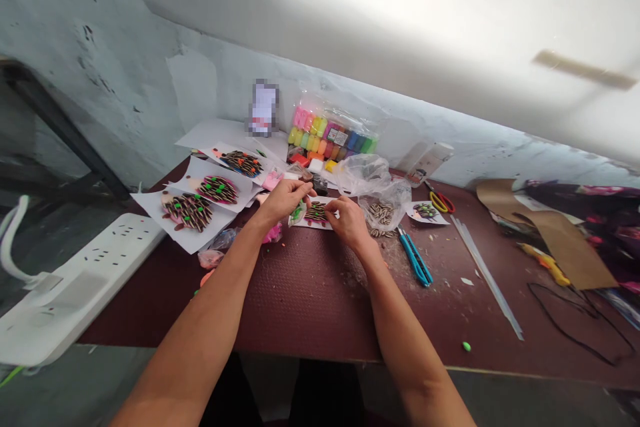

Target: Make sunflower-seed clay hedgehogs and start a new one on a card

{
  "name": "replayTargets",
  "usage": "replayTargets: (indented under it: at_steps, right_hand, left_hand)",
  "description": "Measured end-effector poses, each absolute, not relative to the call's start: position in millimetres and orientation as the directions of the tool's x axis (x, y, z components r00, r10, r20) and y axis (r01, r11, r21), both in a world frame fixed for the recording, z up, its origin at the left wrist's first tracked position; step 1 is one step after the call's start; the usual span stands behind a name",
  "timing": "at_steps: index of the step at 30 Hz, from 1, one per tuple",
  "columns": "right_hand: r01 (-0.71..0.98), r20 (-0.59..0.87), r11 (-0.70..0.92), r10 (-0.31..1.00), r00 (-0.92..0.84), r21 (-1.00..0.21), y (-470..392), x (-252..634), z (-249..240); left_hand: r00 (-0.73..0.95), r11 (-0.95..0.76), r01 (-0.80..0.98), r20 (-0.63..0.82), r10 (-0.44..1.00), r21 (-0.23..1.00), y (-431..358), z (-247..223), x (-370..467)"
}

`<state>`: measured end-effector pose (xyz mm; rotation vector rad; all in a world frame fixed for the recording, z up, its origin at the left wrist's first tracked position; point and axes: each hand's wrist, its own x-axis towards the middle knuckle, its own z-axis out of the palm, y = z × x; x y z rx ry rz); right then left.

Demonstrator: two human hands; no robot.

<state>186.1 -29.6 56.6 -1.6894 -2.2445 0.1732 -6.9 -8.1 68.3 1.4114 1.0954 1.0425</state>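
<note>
My left hand (290,199) is closed around a small clear wrapper of green modelling clay (299,213), at the left end of a white paper card (323,224). On that card, striped sunflower seeds (316,212) stand in pink clay with green dots. My right hand (349,219) bends over the card's right side, thumb and forefinger pinched together; what they hold, if anything, is too small to make out. Just right of it, a clear plastic bag (395,193) holds more seeds, and loose seeds (383,233) lie before it.
Seed-and-clay hedgehogs (187,211) on paper sheets lie at left, beside a white power strip (100,273). Coloured clay packs (333,137) lean on the wall. Rightward are a blue utility knife (415,257), scissors (442,202), clear glue sticks (487,277) and a yellow glue gun (547,265).
</note>
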Motion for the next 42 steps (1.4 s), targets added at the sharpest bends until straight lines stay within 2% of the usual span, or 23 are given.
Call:
replayTargets:
  at_steps: [8,21,42]
  right_hand:
    - [0.913,0.184,0.283,0.954,-0.236,-0.293,-30.1,185.1,55.6]
    - [0.935,0.152,0.291,0.953,-0.264,-0.201,-38.6,174.8,64.0]
    - [0.93,0.171,0.288,0.952,-0.253,-0.228,-34.8,181.2,63.0]
  left_hand:
    - [0.221,-0.077,0.1,0.053,0.974,0.992,-8.1,68.5,-7.8]
    - [0.22,-0.058,0.09,0.036,0.975,0.994,-8.9,69.6,-7.7]
    - [0.219,-0.088,0.113,0.062,0.974,0.99,-8.6,69.2,-9.6]
